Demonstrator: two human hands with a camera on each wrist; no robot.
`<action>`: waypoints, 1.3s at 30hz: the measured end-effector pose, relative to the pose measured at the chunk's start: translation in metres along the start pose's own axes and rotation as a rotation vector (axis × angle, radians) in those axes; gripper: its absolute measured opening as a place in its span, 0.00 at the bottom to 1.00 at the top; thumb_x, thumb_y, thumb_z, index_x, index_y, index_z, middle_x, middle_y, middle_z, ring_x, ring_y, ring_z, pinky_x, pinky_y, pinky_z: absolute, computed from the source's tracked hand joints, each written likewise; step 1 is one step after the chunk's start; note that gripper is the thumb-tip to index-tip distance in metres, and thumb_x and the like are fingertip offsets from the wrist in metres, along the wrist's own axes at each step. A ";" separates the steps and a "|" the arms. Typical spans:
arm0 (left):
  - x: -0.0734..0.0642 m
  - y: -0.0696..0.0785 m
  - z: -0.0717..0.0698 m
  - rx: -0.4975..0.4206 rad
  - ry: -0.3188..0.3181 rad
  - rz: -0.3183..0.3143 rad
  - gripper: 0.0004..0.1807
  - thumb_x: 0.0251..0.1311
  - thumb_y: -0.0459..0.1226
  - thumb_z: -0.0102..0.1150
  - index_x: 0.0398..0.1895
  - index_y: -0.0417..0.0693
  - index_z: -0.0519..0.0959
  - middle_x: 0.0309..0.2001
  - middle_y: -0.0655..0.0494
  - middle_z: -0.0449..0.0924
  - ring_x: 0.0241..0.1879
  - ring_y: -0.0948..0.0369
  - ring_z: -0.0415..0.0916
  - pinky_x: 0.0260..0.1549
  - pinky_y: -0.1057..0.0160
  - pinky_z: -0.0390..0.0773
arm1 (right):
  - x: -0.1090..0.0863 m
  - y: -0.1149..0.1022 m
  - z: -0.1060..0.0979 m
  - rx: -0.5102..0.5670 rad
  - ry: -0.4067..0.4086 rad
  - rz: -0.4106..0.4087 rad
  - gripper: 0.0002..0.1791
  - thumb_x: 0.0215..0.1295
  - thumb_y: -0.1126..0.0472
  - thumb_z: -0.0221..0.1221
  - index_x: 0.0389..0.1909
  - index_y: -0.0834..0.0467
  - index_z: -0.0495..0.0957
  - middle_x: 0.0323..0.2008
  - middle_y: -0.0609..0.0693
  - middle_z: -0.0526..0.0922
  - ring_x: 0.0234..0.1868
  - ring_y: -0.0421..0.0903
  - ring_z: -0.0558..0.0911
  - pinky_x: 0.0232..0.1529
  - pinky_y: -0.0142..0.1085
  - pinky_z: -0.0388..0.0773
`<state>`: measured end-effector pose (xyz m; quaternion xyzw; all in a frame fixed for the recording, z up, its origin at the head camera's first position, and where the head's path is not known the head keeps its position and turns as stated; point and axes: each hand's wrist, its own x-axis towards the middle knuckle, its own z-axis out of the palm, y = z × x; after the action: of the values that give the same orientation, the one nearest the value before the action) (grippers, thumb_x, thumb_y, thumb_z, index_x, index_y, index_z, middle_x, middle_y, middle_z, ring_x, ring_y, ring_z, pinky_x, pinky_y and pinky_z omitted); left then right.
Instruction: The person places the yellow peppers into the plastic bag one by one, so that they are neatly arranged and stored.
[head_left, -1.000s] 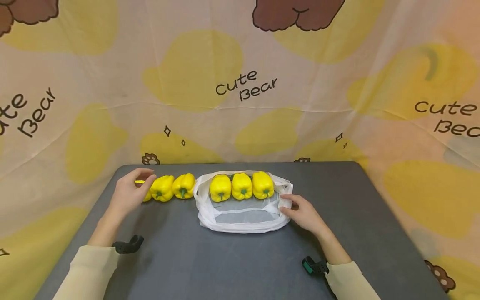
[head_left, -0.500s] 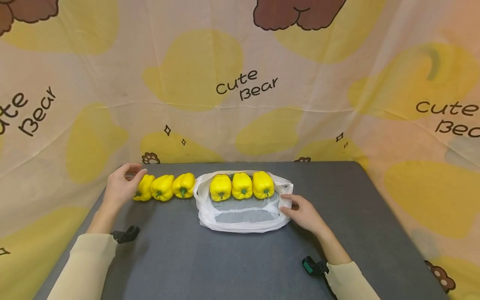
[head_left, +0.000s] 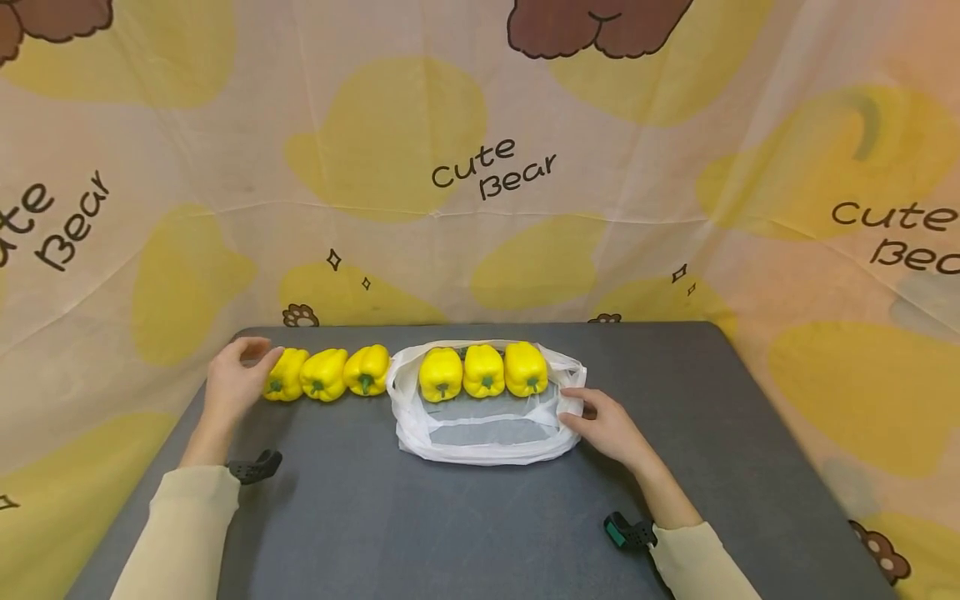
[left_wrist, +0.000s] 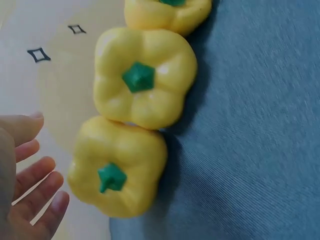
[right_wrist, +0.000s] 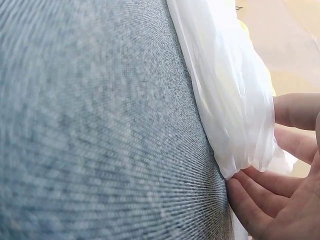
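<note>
My left hand (head_left: 234, 379) is at the left end of a row of yellow bell peppers, fingers loosely bent and holding nothing. In the left wrist view its fingertips stand a small gap away from the end pepper (left_wrist: 120, 167), which shows a green stem. Beside that one lie a middle pepper (head_left: 324, 375) and a third pepper (head_left: 367, 370), close against the bag. My right hand (head_left: 609, 425) holds the right edge of a white plastic bag (head_left: 487, 454), its thumb and fingers at the rim. Within the bag's mouth sit three more yellow peppers (head_left: 483, 372) side by side.
A dark grey tabletop (head_left: 480, 533) lies under everything. Behind it and at both sides hangs a printed cloth (head_left: 630, 183). Black wrist straps sit on the left wrist (head_left: 255, 467) and the right wrist (head_left: 630, 531).
My left hand has moved left, away from the front of the end pepper, which now shows more fully. The right hand and the bag have stayed put.
</note>
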<state>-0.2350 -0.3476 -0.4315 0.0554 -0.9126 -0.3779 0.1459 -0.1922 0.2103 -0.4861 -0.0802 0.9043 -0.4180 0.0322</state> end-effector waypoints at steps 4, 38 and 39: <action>0.001 -0.011 0.003 0.013 -0.005 -0.013 0.33 0.72 0.53 0.55 0.64 0.32 0.72 0.61 0.31 0.73 0.58 0.36 0.70 0.55 0.36 0.73 | -0.001 0.000 0.000 0.001 0.002 -0.006 0.27 0.69 0.52 0.65 0.65 0.59 0.78 0.61 0.62 0.78 0.54 0.56 0.80 0.55 0.52 0.80; -0.005 -0.031 0.005 -0.055 -0.099 -0.125 0.39 0.72 0.57 0.53 0.75 0.41 0.65 0.72 0.32 0.62 0.66 0.34 0.63 0.58 0.36 0.70 | -0.001 -0.002 0.001 -0.006 0.011 0.001 0.26 0.69 0.53 0.65 0.64 0.60 0.77 0.61 0.62 0.78 0.54 0.56 0.80 0.55 0.52 0.79; -0.005 -0.029 0.003 -0.056 -0.092 -0.127 0.39 0.71 0.57 0.53 0.75 0.41 0.65 0.72 0.33 0.63 0.66 0.35 0.63 0.57 0.39 0.72 | -0.001 -0.002 0.001 -0.004 0.012 0.001 0.26 0.69 0.53 0.65 0.64 0.60 0.77 0.61 0.62 0.78 0.54 0.56 0.80 0.55 0.53 0.79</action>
<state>-0.2318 -0.3650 -0.4556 0.0915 -0.9021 -0.4139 0.0811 -0.1909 0.2088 -0.4851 -0.0775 0.9054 -0.4165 0.0269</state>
